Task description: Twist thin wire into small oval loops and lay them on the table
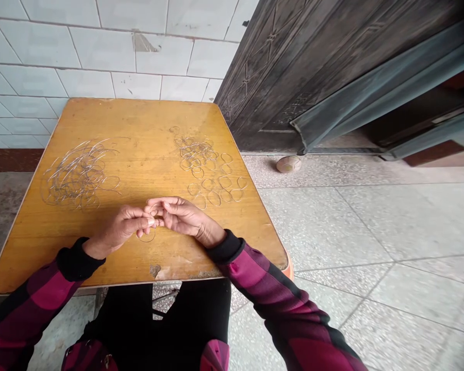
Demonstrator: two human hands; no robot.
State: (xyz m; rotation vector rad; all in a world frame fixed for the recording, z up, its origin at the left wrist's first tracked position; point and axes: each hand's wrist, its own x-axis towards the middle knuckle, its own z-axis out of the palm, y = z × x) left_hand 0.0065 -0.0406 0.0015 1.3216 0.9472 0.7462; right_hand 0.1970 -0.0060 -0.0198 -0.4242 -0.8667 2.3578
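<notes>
While I follow on the head camera, the left hand (119, 230) and the right hand (182, 215) meet near the front edge of a varnished wooden table (139, 123), fingers curled and tips pressed together. Neither hand is open; both appear to pinch a thin wire loop (147, 236), whose lower arc hangs below the grip. The work in hand at this moment is that one loop, held over the tabletop.

Toward the left edge lies a loose tangle of fine wire (81, 175). Toward the back right sits a clump of overlapping wire rings (195, 153), with separate rings (216, 189) spread nearer the right edge.

The fingers hide the top of the loop, so I cannot tell how the wire runs through the grip or whether its ends are joined. Strands in the tangle are hard to separate. The magenta-and-black checked sleeves (251, 273) run out of frame at the bottom. A scrap of orange (289, 268) shows under the front right corner; I cannot tell what it belongs to.
</notes>
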